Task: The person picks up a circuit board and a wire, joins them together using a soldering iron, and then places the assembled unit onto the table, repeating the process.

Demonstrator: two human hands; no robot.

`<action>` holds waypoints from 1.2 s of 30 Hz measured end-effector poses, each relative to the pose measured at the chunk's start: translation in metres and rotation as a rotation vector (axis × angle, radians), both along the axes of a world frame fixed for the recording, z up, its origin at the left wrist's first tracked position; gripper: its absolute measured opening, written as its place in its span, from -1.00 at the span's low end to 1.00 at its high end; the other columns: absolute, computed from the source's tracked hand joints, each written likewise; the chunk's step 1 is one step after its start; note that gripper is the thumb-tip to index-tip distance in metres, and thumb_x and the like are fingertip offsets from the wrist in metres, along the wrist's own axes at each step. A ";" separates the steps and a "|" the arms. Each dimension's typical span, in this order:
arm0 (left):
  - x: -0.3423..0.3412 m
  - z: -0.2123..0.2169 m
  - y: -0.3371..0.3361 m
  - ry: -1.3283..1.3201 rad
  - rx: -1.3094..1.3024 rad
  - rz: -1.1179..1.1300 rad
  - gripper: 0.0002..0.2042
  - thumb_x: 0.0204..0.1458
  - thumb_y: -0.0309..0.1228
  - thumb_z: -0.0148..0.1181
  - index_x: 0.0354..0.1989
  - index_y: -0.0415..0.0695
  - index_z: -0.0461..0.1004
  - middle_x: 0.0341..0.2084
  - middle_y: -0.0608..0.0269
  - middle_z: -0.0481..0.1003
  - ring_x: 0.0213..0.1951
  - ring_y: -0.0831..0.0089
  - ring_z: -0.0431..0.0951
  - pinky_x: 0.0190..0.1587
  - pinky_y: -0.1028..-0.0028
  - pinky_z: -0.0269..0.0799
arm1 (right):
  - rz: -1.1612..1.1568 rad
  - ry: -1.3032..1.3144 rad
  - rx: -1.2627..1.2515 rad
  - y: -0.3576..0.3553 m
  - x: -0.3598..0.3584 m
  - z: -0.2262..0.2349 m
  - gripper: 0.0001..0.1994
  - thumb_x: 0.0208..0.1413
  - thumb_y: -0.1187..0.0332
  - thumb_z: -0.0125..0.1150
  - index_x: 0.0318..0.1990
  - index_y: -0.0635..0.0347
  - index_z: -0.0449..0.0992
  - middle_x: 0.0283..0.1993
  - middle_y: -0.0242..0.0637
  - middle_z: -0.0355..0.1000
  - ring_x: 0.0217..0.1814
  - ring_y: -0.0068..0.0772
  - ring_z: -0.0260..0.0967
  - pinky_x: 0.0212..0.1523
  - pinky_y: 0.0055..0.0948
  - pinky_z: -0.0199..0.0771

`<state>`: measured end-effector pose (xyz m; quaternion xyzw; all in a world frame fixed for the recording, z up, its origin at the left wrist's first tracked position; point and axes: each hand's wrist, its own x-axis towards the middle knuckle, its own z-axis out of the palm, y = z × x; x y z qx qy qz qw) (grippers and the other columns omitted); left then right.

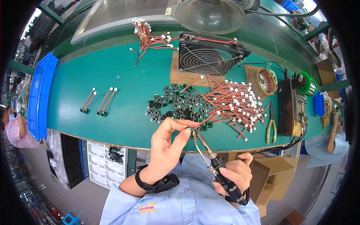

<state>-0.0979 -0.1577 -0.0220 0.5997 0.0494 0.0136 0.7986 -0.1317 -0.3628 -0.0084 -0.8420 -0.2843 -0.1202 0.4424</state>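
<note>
Between the thumb and forefinger of my left hand (168, 141) is pinched a small green circuit board, mostly hidden by the fingertips. My right hand (237, 174) is wrapped round the black handle of a soldering iron (218, 163), which has a thin metal feed tube alongside its barrel. The iron's tip meets the board at my left fingertips; exact contact is too small to make out. Just beyond lie a heap of small black-and-green boards (180, 103) and a pile of red-brown wire leads (236, 101) with white connectors. Several boards with leads attached (107, 101) lie apart on the left.
A black fan (210, 56) stands behind the heap, with a bundle of leads (142, 33) to its left. On the right are pliers (271, 127), a round tip-cleaning pot (265, 81), a dark soldering station (287, 108) and a green solder reel (307, 84). A blue bin (40, 97) edges the green mat.
</note>
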 end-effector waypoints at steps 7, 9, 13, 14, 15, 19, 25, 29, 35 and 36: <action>0.001 0.002 0.000 -0.007 0.023 0.013 -0.95 0.07 -0.60 0.02 -0.34 -0.21 0.29 -0.21 0.03 0.49 -0.14 0.44 0.47 -0.05 0.44 0.33 | -0.006 -0.007 -0.024 -0.002 -0.002 0.000 -0.63 -0.35 0.25 0.44 -0.26 0.00 0.55 -0.50 -0.50 0.43 -0.50 -0.52 0.39 -0.14 -0.33 0.11; 0.000 0.001 -0.001 -0.028 0.033 0.018 -0.95 0.07 -0.60 0.02 -0.35 -0.22 0.29 -0.21 0.03 0.49 -0.14 0.44 0.47 -0.05 0.44 0.33 | -0.002 -0.013 -0.032 -0.003 -0.003 0.000 -0.63 -0.35 0.25 0.44 -0.26 0.00 0.55 -0.50 -0.50 0.43 -0.50 -0.52 0.39 -0.14 -0.33 0.11; 0.000 0.002 -0.002 -0.046 0.051 0.022 -0.95 0.08 -0.59 0.02 -0.35 -0.22 0.29 -0.21 0.02 0.49 -0.14 0.44 0.47 -0.05 0.44 0.32 | 0.006 0.001 -0.030 -0.005 -0.004 0.001 -0.63 -0.35 0.24 0.44 -0.27 0.01 0.55 -0.49 -0.50 0.43 -0.50 -0.53 0.39 -0.13 -0.34 0.11; 0.000 0.002 -0.002 -0.049 0.058 0.023 -0.95 0.08 -0.58 0.02 -0.35 -0.22 0.29 -0.21 0.02 0.50 -0.14 0.44 0.47 -0.05 0.44 0.32 | 0.006 0.000 -0.029 -0.005 -0.004 0.002 -0.63 -0.35 0.24 0.44 -0.27 0.01 0.55 -0.49 -0.50 0.43 -0.50 -0.53 0.39 -0.13 -0.34 0.11; 0.000 0.002 -0.002 -0.050 0.059 0.024 -0.95 0.08 -0.58 0.02 -0.35 -0.22 0.29 -0.21 0.02 0.50 -0.14 0.44 0.47 -0.05 0.44 0.32 | 0.006 0.000 -0.029 -0.005 -0.004 0.002 -0.63 -0.35 0.24 0.43 -0.26 0.01 0.55 -0.49 -0.50 0.44 -0.50 -0.53 0.39 -0.12 -0.34 0.11; 0.000 0.002 -0.003 -0.067 0.088 0.033 -0.95 0.07 -0.57 0.03 -0.35 -0.22 0.29 -0.21 0.02 0.50 -0.14 0.44 0.48 -0.05 0.44 0.32 | 0.003 -0.001 -0.029 -0.006 -0.005 0.003 -0.63 -0.34 0.23 0.43 -0.26 0.01 0.55 -0.50 -0.50 0.44 -0.50 -0.54 0.39 -0.10 -0.34 0.10; -0.001 0.000 -0.004 -0.105 0.126 0.044 -0.95 0.07 -0.57 0.03 -0.35 -0.22 0.29 -0.22 0.02 0.50 -0.15 0.43 0.48 -0.05 0.44 0.33 | 0.007 -0.007 -0.022 -0.007 -0.005 0.002 -0.63 -0.33 0.22 0.43 -0.26 0.02 0.55 -0.50 -0.50 0.44 -0.50 -0.54 0.40 -0.08 -0.34 0.10; -0.001 0.000 -0.004 -0.104 0.125 0.046 -0.95 0.07 -0.58 0.03 -0.36 -0.22 0.29 -0.22 0.01 0.50 -0.16 0.42 0.49 -0.07 0.44 0.33 | 0.016 0.009 -0.023 -0.009 -0.003 0.004 -0.64 -0.32 0.22 0.42 -0.26 0.02 0.55 -0.49 -0.50 0.45 -0.51 -0.54 0.40 -0.08 -0.33 0.10; 0.001 0.010 -0.001 0.009 0.027 0.029 -0.95 0.07 -0.57 0.02 -0.37 -0.21 0.28 -0.21 0.01 0.49 -0.15 0.43 0.48 -0.06 0.43 0.34 | -0.032 -0.055 0.072 -0.018 -0.003 0.000 -0.62 -0.27 0.22 0.40 -0.21 0.05 0.52 -0.49 -0.41 0.43 -0.43 -0.47 0.40 -0.08 -0.31 0.12; 0.001 0.011 0.001 0.044 -0.054 0.006 -0.96 0.08 -0.56 0.01 -0.37 -0.21 0.28 -0.21 0.01 0.49 -0.15 0.43 0.47 -0.05 0.43 0.34 | -0.088 -0.081 0.109 -0.021 -0.003 -0.002 -0.61 -0.25 0.22 0.39 -0.19 0.07 0.51 -0.47 -0.37 0.42 -0.39 -0.45 0.40 -0.08 -0.29 0.12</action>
